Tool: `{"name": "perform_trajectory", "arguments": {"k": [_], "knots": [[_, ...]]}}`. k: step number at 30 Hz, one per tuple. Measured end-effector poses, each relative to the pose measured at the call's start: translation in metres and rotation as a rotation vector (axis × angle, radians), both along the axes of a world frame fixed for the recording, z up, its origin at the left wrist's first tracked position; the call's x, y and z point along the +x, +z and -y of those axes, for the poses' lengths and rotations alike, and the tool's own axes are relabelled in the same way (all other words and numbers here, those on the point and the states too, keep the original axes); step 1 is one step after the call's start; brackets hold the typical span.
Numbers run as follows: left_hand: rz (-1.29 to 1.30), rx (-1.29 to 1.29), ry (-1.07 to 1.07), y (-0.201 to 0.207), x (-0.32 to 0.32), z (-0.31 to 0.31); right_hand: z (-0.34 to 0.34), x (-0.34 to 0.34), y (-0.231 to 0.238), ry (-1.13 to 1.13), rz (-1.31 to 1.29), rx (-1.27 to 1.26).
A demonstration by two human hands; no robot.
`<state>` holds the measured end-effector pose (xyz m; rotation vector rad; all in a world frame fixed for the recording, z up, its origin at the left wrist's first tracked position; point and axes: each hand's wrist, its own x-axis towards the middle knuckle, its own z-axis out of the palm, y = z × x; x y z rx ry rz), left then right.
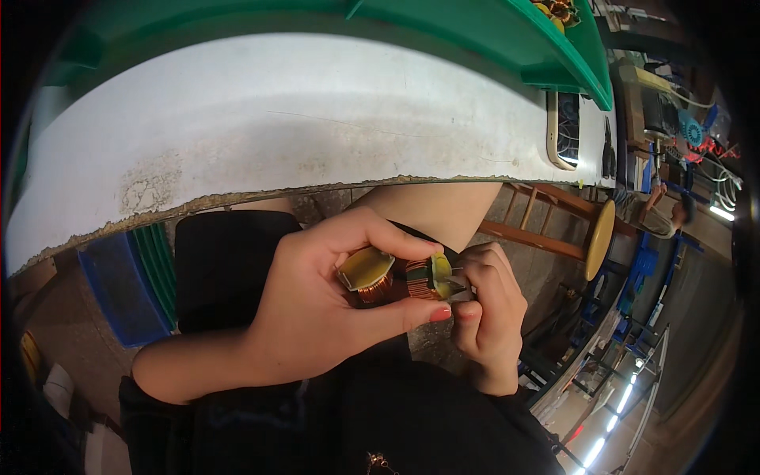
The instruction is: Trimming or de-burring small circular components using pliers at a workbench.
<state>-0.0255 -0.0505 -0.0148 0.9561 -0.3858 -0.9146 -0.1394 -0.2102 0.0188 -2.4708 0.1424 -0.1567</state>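
In front of the near edge of the worktop (pixel 317 119), just above the person's lap, two copper-wound coils are held close together. The left hand (pixel 317 289) reaches in from the near left, and its grip pinches the right-hand coil (pixel 419 279) between two digits, one on its far side and one on its near side. The left-hand coil (pixel 366 271) sits deeper in the same hand, just beside the first, its flat yellow face turned up and its copper winding showing below.

The yellow end of the right-hand coil faces right, with thin metal leads (pixel 454 286) sticking out of it. There the right hand (pixel 492 305) has its fingers curled in close to the leads; whether its grip is pressed together on them, I cannot tell.

On the far side of the worktop stands a green tray (pixel 574 67), with more coils (pixel 559 13) at its far right. A phone (pixel 568 131) lies near the worktop's right end. To the right, beyond the knees, is a wooden stool (pixel 599 240); on the left, a blue crate (pixel 123 289) stands low down.
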Motion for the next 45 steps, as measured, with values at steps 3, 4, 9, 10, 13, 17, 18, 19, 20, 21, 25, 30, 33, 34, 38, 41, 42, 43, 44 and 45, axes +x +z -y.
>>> {"name": "perform_trajectory", "arguments": {"k": [3,4,9,10,13,17,18,19,20,21,25,30,33,34,38,41,42,43,44,45], "knots": [[0.008,-0.002,0.004,-0.001,-0.002,0.000,0.002,0.000,0.002,0.030,0.003,-0.048],[0.009,-0.011,0.014,-0.001,-0.002,0.000,0.003,0.000,0.004,0.036,-0.011,-0.081],[0.042,-0.019,0.033,-0.003,-0.003,0.000,0.003,0.000,0.003,0.041,-0.030,-0.175],[0.058,-0.014,0.033,-0.004,-0.003,0.000,0.003,0.000,0.002,0.038,-0.025,-0.190],[0.095,-0.006,0.037,-0.005,-0.001,0.002,0.003,0.000,0.003,0.025,-0.019,-0.214],[0.156,-0.004,0.041,-0.004,0.001,0.004,0.003,-0.001,0.005,-0.008,-0.015,-0.250],[0.148,-0.013,0.029,-0.003,0.001,0.005,0.003,-0.001,0.006,-0.023,0.012,-0.198],[0.140,-0.022,0.017,-0.002,0.002,0.004,0.003,0.000,0.006,-0.039,0.039,-0.146],[0.132,-0.031,0.005,-0.001,0.003,0.004,0.003,0.000,0.007,-0.054,0.065,-0.094],[0.124,-0.040,-0.007,0.000,0.005,0.004,0.004,0.000,0.007,-0.069,0.092,-0.042],[-0.239,-0.112,-0.103,0.008,0.010,0.004,0.013,0.002,0.011,-0.101,0.138,0.154],[-0.607,-0.118,-0.258,0.018,0.018,0.002,0.018,0.002,0.008,-0.070,0.012,0.094],[-0.704,-0.121,-0.287,0.015,0.017,0.002,0.017,0.004,0.008,-0.050,-0.034,0.047],[-0.718,-0.128,-0.278,0.012,0.016,0.002,0.016,0.005,0.008,-0.045,-0.031,0.044],[-0.744,-0.140,-0.259,0.008,0.012,0.003,0.012,0.009,0.009,-0.037,-0.033,0.033],[-0.737,-0.132,-0.257,0.007,0.011,0.002,0.010,0.010,0.011,-0.038,-0.057,0.023],[-0.738,-0.133,-0.256,0.007,0.011,0.002,0.010,0.009,0.011,-0.038,-0.057,0.022],[-0.735,-0.134,-0.257,0.007,0.012,0.002,0.010,0.009,0.012,-0.052,-0.064,0.026],[-0.731,-0.136,-0.257,0.007,0.012,0.001,0.009,0.008,0.012,-0.067,-0.070,0.030],[-0.728,-0.137,-0.258,0.008,0.012,0.001,0.009,0.008,0.013,-0.081,-0.076,0.034]]}}
